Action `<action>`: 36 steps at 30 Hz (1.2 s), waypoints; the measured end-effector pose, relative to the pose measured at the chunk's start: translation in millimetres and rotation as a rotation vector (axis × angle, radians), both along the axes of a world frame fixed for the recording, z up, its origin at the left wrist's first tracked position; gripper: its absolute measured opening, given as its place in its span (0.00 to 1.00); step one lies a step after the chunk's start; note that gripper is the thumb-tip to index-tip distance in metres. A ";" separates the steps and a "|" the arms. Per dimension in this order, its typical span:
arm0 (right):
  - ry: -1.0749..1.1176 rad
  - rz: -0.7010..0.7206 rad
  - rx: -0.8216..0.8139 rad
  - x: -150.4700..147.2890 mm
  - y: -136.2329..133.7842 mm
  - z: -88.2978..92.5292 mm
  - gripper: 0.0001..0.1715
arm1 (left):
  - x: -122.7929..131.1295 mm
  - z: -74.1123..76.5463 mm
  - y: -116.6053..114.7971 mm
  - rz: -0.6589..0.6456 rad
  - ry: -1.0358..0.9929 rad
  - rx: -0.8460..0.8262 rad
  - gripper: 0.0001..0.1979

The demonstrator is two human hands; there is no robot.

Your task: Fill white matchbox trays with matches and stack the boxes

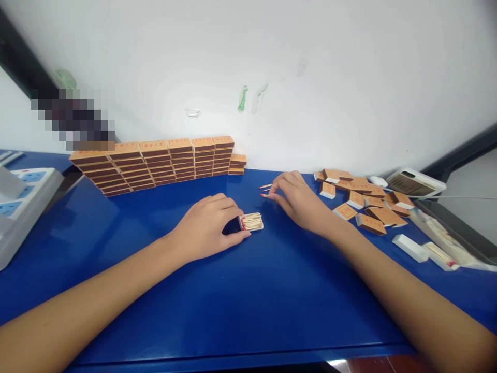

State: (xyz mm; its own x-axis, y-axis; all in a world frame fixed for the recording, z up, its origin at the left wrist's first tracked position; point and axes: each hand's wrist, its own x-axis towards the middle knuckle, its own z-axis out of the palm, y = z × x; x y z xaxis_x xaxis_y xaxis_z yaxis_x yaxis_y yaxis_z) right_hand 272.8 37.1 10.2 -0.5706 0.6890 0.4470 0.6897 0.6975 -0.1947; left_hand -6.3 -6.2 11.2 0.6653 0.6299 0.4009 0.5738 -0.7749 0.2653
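My left hand (pixel 209 225) grips the left end of a small white matchbox tray (pixel 261 226) between thumb and fingers. Red-headed matches (pixel 252 221) fill this tray, which rests on the blue table. Farther back and to the right, my right hand (pixel 293 197) pinches a few loose matches (pixel 265 190), their red tips pointing left. Its fingers partly hide their other ends. The two hands are apart, with the tray between them.
Stacked matchboxes (pixel 155 163) form a row along the wall at left. Loose orange matchbox sleeves (pixel 359 185) lie heaped at right, near a white tray (pixel 410 248), a filled tray (pixel 440 256) and a phone (pixel 417 181). A power strip (pixel 29 191) sits far left.
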 end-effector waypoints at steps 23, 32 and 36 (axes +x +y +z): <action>0.001 -0.085 0.054 15.0 24.3 -20.8 0.13 | -0.7 0.5 -0.4 0.014 -0.003 -0.009 0.15; 0.017 -0.033 0.032 12.2 23.4 -21.4 0.17 | -0.6 0.9 0.2 0.013 0.009 -0.018 0.14; 0.025 -0.035 0.036 13.7 24.4 -20.9 0.11 | -0.4 0.5 0.4 0.010 0.005 -0.012 0.14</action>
State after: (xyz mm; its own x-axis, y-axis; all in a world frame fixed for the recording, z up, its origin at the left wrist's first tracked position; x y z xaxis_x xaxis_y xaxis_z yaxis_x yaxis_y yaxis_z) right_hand 286.5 61.5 -10.8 -0.5347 0.6918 0.4853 0.7091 0.6797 -0.1875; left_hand -6.7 -5.8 11.7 0.6605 0.6416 0.3899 0.5831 -0.7656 0.2718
